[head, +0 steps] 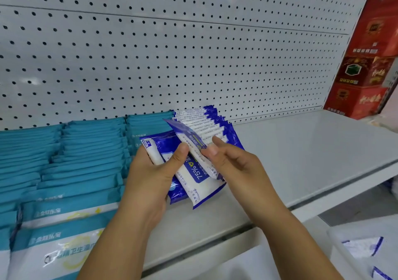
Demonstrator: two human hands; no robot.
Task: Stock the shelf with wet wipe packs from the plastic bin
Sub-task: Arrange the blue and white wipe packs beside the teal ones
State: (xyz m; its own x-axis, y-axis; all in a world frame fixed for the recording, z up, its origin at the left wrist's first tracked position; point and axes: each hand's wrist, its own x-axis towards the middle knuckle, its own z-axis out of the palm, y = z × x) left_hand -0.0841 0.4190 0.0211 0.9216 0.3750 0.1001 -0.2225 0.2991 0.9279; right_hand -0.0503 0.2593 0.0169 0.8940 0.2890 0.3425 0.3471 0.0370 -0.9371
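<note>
My left hand (155, 172) grips a small stack of blue-and-white wet wipe packs (193, 183) above the white shelf (301, 150), thumb pressed on the top one. My right hand (232, 161) pinches a single blue-and-white pack (189, 137) at its lower end, tilted up toward a row of the same packs (206, 122) standing on edge against the pegboard. The translucent plastic bin (366, 249) sits at the lower right with more blue-edged packs inside.
Rows of teal wipe packs (64, 157) fill the shelf's left side. Red boxes (366, 68) are stacked at the far right end. The perforated white back panel (172, 53) rises behind. Bare shelf surface lies right of the blue packs.
</note>
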